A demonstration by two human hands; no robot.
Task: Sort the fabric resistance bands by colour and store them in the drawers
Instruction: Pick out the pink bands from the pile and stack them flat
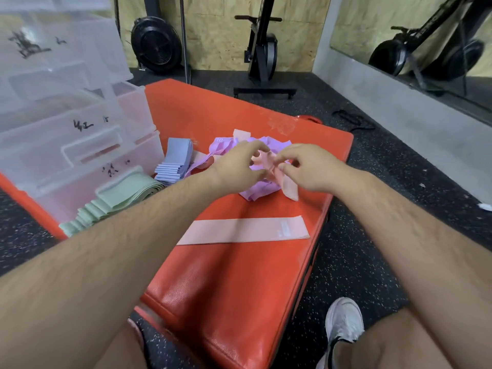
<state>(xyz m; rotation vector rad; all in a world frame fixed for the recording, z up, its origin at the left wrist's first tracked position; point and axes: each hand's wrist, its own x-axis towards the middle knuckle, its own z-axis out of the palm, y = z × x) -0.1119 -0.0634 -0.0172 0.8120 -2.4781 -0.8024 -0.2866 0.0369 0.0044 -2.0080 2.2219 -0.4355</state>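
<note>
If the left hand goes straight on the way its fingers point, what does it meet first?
The left hand would first meet the crumpled pink band between both hands, atop the purple pile; just past it, the right hand. Depth is hard to judge.

L hand (237, 169) + R hand (311, 169), grip on pink band (290, 188) over purple pile (254, 192)
</note>
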